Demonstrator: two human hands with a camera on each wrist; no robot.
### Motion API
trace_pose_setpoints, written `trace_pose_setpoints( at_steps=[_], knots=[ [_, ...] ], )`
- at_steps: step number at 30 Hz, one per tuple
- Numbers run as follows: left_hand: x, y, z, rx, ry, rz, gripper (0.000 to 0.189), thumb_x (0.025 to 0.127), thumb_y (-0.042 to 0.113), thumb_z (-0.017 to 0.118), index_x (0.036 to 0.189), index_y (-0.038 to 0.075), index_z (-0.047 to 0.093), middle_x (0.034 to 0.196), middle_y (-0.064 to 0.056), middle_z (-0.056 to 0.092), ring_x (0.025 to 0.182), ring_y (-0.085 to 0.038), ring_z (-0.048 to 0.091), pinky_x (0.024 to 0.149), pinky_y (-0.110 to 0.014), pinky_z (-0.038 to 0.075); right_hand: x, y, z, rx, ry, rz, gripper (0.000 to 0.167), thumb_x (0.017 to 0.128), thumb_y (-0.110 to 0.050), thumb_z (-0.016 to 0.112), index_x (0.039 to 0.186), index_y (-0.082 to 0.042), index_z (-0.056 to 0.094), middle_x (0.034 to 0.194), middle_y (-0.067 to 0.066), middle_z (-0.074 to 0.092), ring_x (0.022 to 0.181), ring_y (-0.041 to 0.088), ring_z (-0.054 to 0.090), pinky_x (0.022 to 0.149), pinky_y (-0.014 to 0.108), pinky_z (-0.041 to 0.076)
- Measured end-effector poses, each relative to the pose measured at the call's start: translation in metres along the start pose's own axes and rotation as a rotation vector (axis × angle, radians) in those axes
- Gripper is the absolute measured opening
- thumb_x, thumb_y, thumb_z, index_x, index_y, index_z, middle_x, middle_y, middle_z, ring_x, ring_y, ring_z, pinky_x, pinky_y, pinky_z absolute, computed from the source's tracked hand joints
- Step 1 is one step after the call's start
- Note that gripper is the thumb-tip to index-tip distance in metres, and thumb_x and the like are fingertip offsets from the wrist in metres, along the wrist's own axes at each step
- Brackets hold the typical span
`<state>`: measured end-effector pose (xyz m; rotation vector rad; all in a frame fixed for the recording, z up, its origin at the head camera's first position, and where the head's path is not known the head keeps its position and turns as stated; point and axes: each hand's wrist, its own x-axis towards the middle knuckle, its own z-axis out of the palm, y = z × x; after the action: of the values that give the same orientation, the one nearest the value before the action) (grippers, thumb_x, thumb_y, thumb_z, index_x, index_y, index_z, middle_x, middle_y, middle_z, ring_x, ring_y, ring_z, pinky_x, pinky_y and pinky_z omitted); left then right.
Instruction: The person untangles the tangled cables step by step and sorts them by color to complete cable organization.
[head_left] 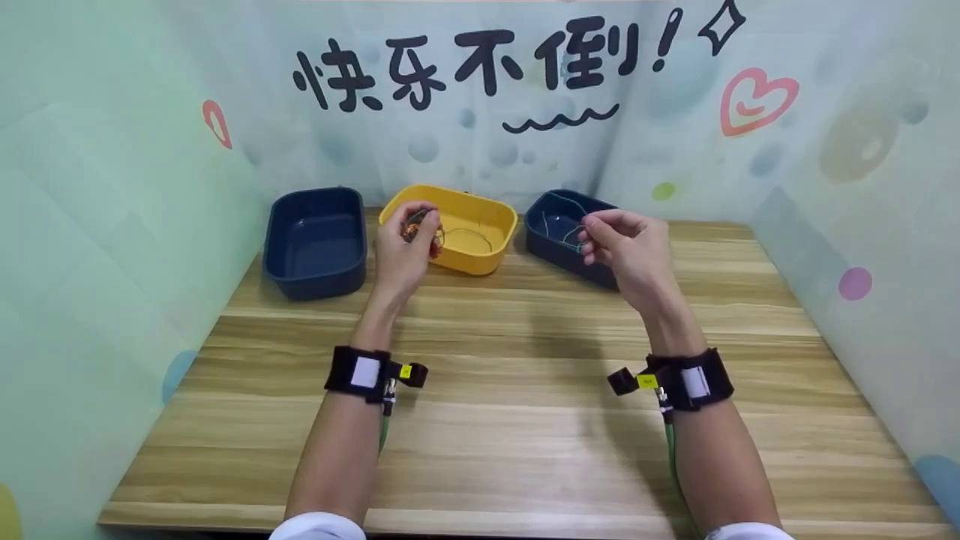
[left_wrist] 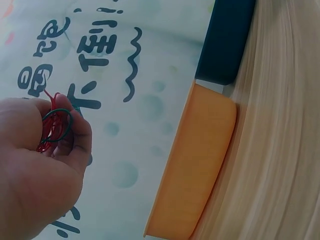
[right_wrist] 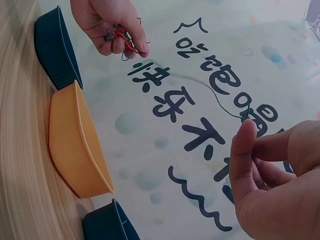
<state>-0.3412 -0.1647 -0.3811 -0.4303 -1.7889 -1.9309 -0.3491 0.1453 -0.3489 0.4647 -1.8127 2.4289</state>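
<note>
My left hand (head_left: 399,255) is raised over the front of the yellow container (head_left: 472,264). Its curled fingers and thumb grip a small tangled bundle of thin red and green wires (left_wrist: 56,127). Over by the right dark blue container (head_left: 574,262), my right hand (head_left: 637,247) pinches the end of a thin green wire between thumb and forefinger. In the right wrist view that green wire (right_wrist: 213,91) runs slack from the bundle across to the right fingertips. Part of the bundle is hidden behind the left fingers.
Another dark blue container (head_left: 315,281) stands at the back left of the wood-grain table (head_left: 510,420). Thin strands of wire (head_left: 546,225) show in the right blue container. A printed curtain (head_left: 465,150) closes off the back, and patterned walls flank both sides.
</note>
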Motion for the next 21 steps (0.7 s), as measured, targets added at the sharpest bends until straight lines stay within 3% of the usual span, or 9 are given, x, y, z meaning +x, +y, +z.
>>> trace_pose_setpoints(
  at_steps=[4,8,11,17,21],
  knots=[
    [0.001,0.001,-0.003,-0.034,0.043,0.011,0.017,0.098,0.012,0.059,0.11,0.0,0.062,0.093,-0.03,0.057,0.064,-0.036,0.053,0.056,-0.046,0.049,0.007,0.013,0.004,-0.047,0.002,-0.01,0.024,0.088,-0.003,0.071,0.102,0.015,0.064,0.087,0.028,0.063,0.064,0.027,0.063,0.058,0.035,0.058],
    [0.002,0.002,-0.005,-0.059,0.07,0.005,0.017,0.098,0.012,0.058,0.11,0.0,0.062,0.093,-0.03,0.058,0.063,-0.035,0.053,0.055,-0.041,0.05,0.023,0.033,0.018,-0.188,-0.008,-0.038,0.015,0.09,-0.005,0.07,0.099,0.007,0.068,0.092,0.031,0.064,0.07,0.031,0.066,0.065,0.042,0.059],
    [0.003,0.003,-0.005,-0.063,0.075,-0.002,0.017,0.099,0.012,0.058,0.111,0.001,0.062,0.093,-0.03,0.058,0.064,-0.034,0.054,0.055,-0.039,0.051,0.04,0.049,0.032,-0.367,-0.016,-0.091,0.009,0.091,-0.005,0.069,0.096,0.001,0.07,0.089,0.026,0.067,0.07,0.031,0.068,0.064,0.041,0.059],
    [0.003,0.003,-0.006,-0.074,0.072,0.0,0.017,0.099,0.011,0.058,0.111,0.0,0.062,0.092,-0.031,0.057,0.063,-0.034,0.054,0.054,-0.039,0.051,0.07,0.078,0.062,-0.903,-0.046,-0.293,0.009,0.093,-0.013,0.067,0.096,-0.01,0.075,0.083,0.002,0.071,0.066,0.009,0.065,0.059,0.023,0.055],
    [0.002,0.002,-0.004,-0.081,0.068,0.012,0.017,0.099,0.01,0.058,0.11,-0.002,0.061,0.092,-0.034,0.056,0.062,-0.035,0.053,0.054,-0.044,0.05,0.08,0.095,0.075,-1.096,-0.117,-0.391,0.013,0.095,-0.012,0.064,0.097,-0.01,0.077,0.088,0.001,0.071,0.074,0.009,0.064,0.067,0.023,0.053]
  ],
)
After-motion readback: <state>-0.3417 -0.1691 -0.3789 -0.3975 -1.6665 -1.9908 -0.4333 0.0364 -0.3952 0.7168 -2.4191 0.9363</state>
